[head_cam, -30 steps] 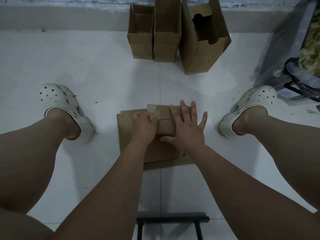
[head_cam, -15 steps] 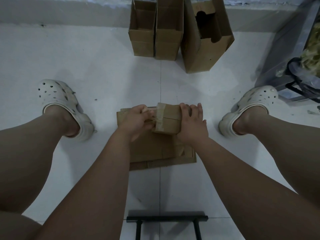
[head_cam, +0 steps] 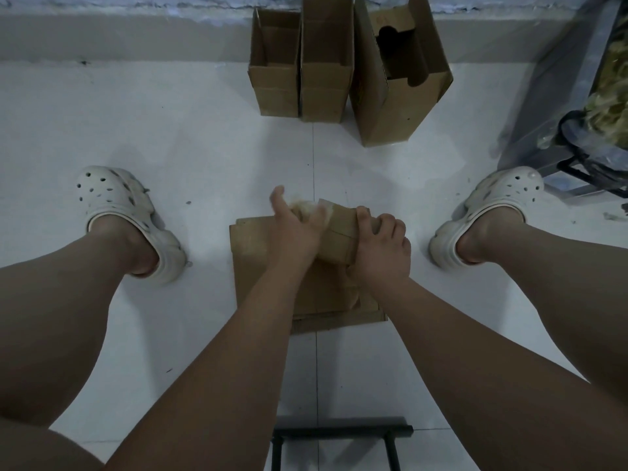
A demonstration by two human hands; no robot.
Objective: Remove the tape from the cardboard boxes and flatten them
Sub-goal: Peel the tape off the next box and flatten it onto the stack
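Tape [head_cam: 310, 211] now farther off box [head_cam: 341, 234]

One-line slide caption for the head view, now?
Left hand peels tape off small box gripped by right hand, over flattened cardboard; three open boxes stand behind.
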